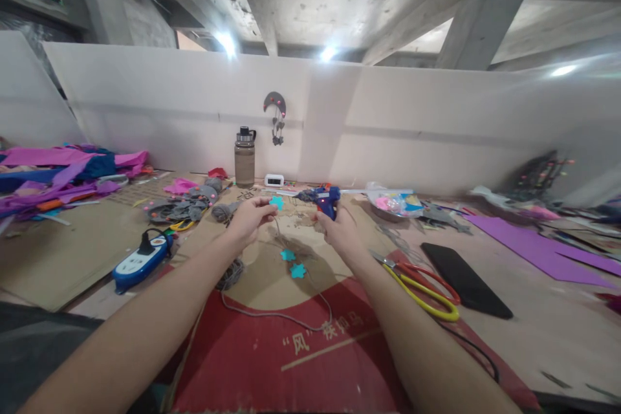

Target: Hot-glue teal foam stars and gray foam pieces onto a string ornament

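Between the thumb and fingers of my left hand (253,220) is a small turquoise star-shaped cutout (276,202). Grey yarn (277,226) hangs below it. My right hand (338,230) is wrapped round a blue glue gun (328,199), its nozzle pointing left toward the cutout, a short gap apart. Below the hands, a turquoise cutout (288,255) and another turquoise cutout (297,270) are beside the yarn, over the cardboard. The yarn curves across the red printed part of the cardboard (252,362) to a grey yarn ball (229,273) by my left forearm.
Red-and-yellow scissors (427,291) and a black phone-like slab (466,279) lie to the right. A blue-and-white power strip (142,263) sits left. A bottle (244,158) and a small white clock (274,180) stand at the back. Purple sheets (538,249) lie far right.
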The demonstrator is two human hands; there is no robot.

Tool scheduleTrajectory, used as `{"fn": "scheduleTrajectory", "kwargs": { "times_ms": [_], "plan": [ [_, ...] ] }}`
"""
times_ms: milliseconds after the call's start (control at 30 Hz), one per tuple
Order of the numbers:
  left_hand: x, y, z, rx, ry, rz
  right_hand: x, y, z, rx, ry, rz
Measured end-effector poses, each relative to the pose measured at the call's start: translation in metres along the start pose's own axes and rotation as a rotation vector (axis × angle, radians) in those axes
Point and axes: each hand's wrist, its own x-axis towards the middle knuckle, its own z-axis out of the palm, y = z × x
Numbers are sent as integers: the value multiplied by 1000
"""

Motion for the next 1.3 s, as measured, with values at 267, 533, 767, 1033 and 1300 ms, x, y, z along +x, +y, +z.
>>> {"fn": "scheduleTrajectory", "kwargs": {
  "times_ms": [267,533,767,1033,1300],
  "plan": [
    [-15,8,15,-205,-218,-130,4,27,-9,-426,-11,145],
    [-23,13,20,-191,-391,-101,-4,-17,7,277,-271,163],
    [-30,13,24,-122,-470,-87,-14,-30,14,1062,-525,439],
    [-38,14,27,-67,-507,-132,-16,-29,17,1138,-486,514],
    [-40,15,30,-59,-521,-137,-18,-35,14,1101,-485,533]
  ]
}}
